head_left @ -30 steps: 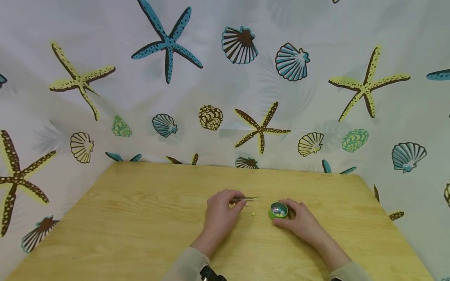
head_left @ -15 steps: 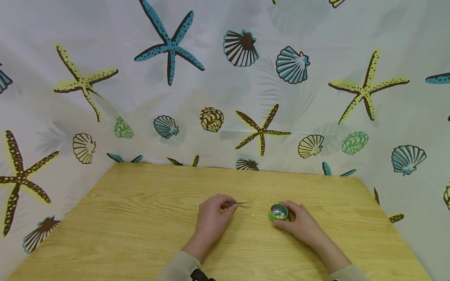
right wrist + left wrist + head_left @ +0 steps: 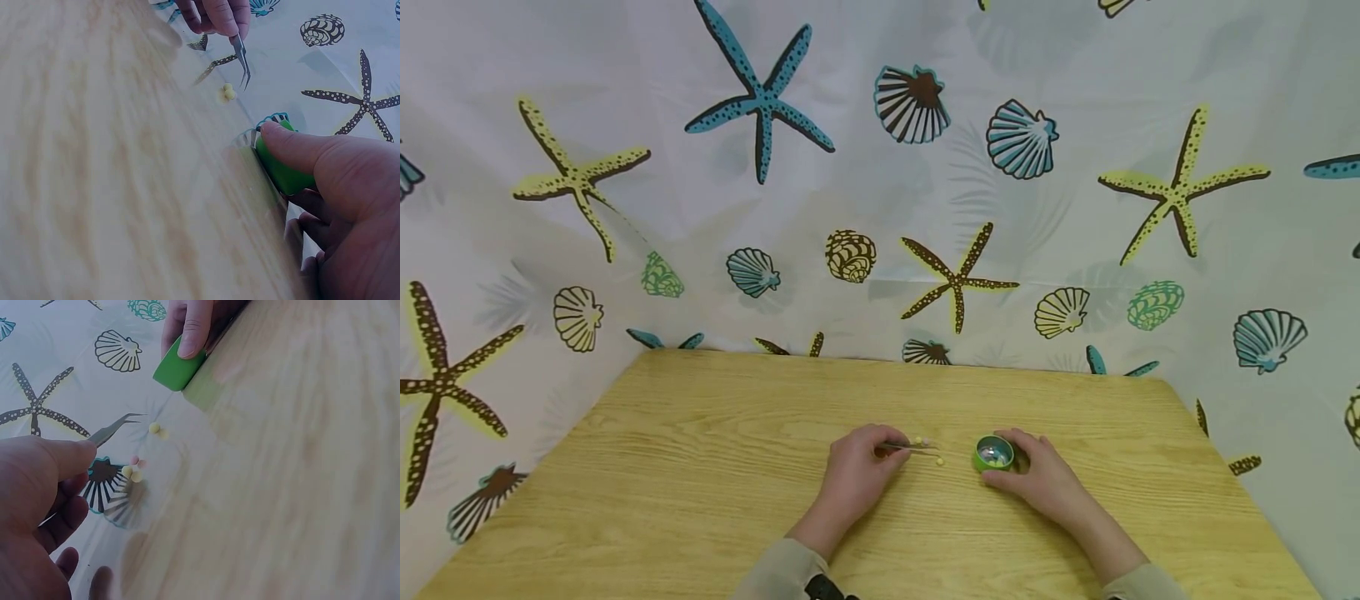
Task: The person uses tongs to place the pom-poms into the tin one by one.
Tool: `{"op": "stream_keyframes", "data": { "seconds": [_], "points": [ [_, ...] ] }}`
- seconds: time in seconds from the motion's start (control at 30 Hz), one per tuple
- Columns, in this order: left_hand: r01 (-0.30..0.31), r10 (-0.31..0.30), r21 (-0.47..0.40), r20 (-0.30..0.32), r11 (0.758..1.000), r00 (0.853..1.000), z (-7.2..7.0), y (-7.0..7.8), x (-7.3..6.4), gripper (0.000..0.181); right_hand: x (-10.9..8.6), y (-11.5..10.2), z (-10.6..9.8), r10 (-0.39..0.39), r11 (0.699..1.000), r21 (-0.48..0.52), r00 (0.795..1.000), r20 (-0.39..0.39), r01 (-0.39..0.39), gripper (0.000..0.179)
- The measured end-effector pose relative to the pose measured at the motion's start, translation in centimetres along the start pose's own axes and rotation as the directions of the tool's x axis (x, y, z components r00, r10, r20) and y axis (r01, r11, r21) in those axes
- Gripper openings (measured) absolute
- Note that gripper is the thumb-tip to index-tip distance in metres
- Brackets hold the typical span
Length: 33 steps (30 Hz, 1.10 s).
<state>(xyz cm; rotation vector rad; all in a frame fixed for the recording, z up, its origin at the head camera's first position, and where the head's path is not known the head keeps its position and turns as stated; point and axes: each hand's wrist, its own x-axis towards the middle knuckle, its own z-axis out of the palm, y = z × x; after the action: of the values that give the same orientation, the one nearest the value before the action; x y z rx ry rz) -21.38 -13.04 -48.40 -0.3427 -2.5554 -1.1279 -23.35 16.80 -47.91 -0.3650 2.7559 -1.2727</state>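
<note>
My left hand (image 3: 859, 468) pinches a pair of bent-tip metal tweezers (image 3: 111, 430) between thumb and fingers. The tweezers' tips stand a little apart and point right, close to a small yellow ball (image 3: 940, 461). Nothing shows between the tips. A second yellow ball (image 3: 127, 471) and a pink ball (image 3: 135, 460) lie close together on the table, nearer the left hand. My right hand (image 3: 1043, 473) holds a small round green cup (image 3: 982, 467) by its side, thumb in front and fingers behind. The cup is upright on the table, with a shiny inside and some small light-coloured pieces in it.
The light wooden table (image 3: 700, 467) is glossy and reflects things. Behind it hangs a white cloth (image 3: 865, 183) printed with starfish and shells. Sleeve cuffs show at both wrists.
The left hand has drawn back leftward with the tweezers, then shifted slightly toward the near yellow ball. The right hand and the cup stay in place.
</note>
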Motion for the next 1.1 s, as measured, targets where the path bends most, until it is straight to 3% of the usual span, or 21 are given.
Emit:
{"op": "stream_keyframes", "data": {
  "seconds": [0.3, 1.1],
  "points": [
    [-0.005, 0.005, 0.003, 0.032, 1.0, 0.999, 0.19, -0.02, 0.02, 0.007, -0.13, -0.06, -0.08, 0.017, 1.0, 0.005, 1.0, 0.013, -0.017, 0.072],
    [0.011, -0.011, 0.027, 0.013, 1.0, 1.0, 0.69, 0.13, 0.03, 0.007, -0.23, -0.1, -0.26, 0.014, 1.0, -0.01, 1.0, 0.015, -0.013, 0.072]
  ]
}}
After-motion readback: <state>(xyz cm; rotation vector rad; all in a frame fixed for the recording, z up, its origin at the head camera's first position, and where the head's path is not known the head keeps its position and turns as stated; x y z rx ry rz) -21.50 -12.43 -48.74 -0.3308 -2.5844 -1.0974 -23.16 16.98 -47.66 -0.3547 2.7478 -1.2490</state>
